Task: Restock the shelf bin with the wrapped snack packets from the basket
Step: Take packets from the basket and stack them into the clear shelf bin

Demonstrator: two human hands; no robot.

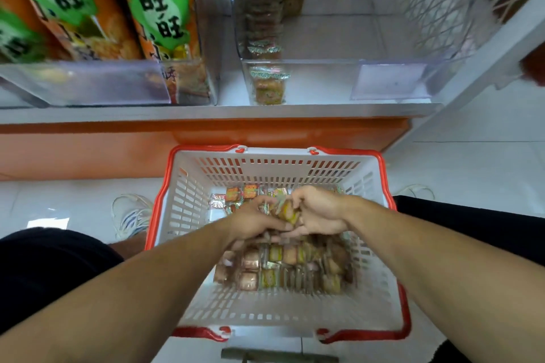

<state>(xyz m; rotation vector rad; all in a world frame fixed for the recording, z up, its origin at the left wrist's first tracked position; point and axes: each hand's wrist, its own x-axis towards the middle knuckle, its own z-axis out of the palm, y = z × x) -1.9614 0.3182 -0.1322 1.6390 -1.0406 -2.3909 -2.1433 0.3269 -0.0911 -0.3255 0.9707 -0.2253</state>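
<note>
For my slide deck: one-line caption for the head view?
Both hands gather wrapped snack packets from the basket below a nearly empty shelf bin.

Orange snack bags (159, 18) with green labels stand in a clear bin (88, 82) at ten o'clock — on a shelf whose orange base panel (88, 150) runs across the middle. A white sneaker (131, 216) rests on the pale tiled floor (472, 162) at nine o'clock.

Reading the shelf print
I am seeing 旺旺 in black on green badges on the orange snack bags (153, 9); other print is blurring.
</note>
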